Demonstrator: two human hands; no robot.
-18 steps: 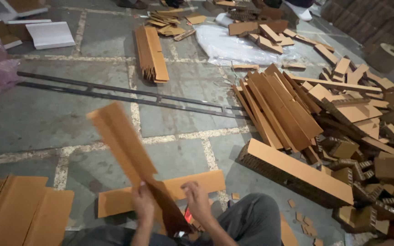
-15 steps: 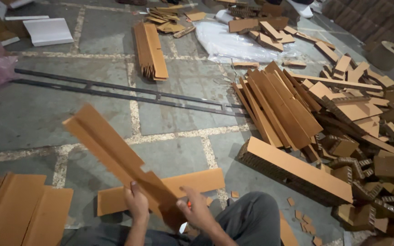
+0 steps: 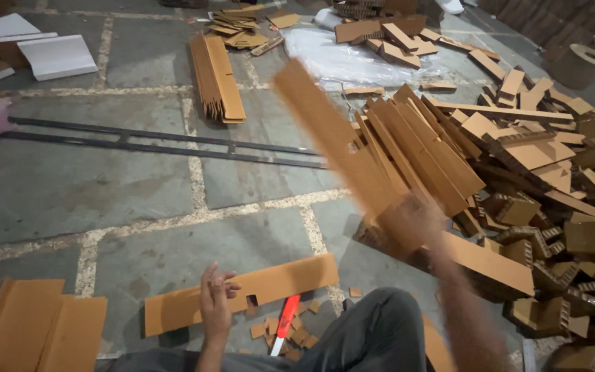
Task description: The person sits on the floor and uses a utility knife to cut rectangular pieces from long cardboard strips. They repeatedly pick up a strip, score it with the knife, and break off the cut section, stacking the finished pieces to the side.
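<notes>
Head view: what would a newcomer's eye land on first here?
The long cardboard strip, blurred with motion, held up by the right hand at centre right. Behind it a big heap of cardboard offcuts fills the right side. The left hand rests low on a flat notched cardboard piece, a red-handled knife beside it.

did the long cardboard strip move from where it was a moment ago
Yes. The cardboard strip, in the right hand, swung rightward, toward the cardboard pile.

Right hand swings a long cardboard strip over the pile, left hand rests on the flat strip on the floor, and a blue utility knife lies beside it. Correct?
Not quite: the head view shows the utility knife is red, not blue. The rest holds.
</notes>
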